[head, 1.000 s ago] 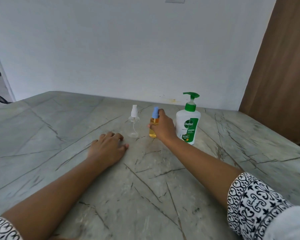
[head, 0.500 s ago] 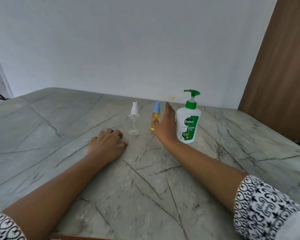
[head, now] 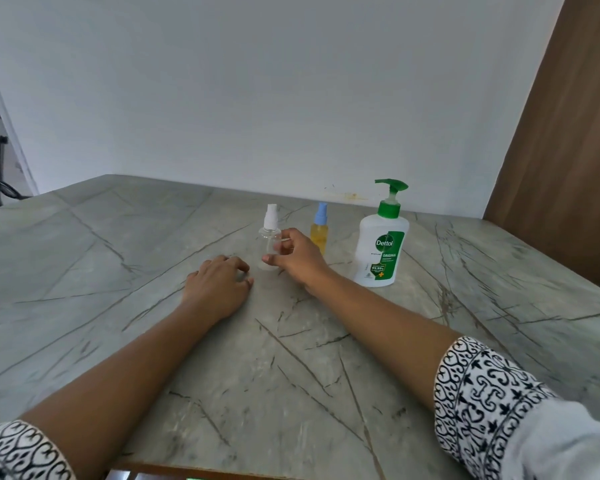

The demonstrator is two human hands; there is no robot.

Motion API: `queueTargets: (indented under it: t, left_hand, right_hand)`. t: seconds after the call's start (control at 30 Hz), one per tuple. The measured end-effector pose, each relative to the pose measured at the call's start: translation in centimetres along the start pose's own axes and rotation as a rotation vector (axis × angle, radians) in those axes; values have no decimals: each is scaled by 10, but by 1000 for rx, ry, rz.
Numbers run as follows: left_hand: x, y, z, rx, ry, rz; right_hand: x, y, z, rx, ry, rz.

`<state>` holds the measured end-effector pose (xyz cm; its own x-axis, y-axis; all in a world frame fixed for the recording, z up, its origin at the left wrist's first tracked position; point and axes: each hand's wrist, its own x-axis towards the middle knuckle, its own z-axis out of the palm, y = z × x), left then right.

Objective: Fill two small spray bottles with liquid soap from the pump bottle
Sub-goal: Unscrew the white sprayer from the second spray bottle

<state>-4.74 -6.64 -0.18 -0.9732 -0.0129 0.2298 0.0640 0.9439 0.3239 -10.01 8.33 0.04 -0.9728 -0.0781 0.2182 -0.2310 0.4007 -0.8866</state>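
Two small spray bottles are in play, and only one shows colour: the blue-capped spray bottle (head: 319, 233) stands amber almost to the shoulder, so we judge that half of the job done. Our right hand (head: 300, 259) is on the other one, the clear spray bottle (head: 269, 237), which looks empty. Fingers curl round its far side and the thumb comes in low at the front. That's a grasp, as far as we can read it through see-through plastic. The bottle stands upright on the stone-patterned tabletop (head: 118, 258), long axis straight up, with its white spray head (head: 271, 213) clear of our fingers.

Now the bit that matters. The bottle sits at the left edge of our right hand, in the gap between our two hands. Our left hand (head: 219, 284) rests on the tabletop just beside it, fingers loosely bent, holding nothing, and it is the free hand nearest that white head. We reckon the head must come off before any soap goes in. The Dettol pump bottle (head: 383, 251) waits upright to the right, past the blue-capped one, so bottle and pump need bringing together.
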Motion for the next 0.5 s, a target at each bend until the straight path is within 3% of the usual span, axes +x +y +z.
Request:
queueTargets:
  t: [0.27,0.5]
  left_hand:
    - [-1,3,-2,-121,-9,2]
    - [-33,51,-7,-659,-35,262]
  right_hand:
    - [-32,5,-30,-50,-46,-39]
    - [-94,15,-77,-63,-105,-45]
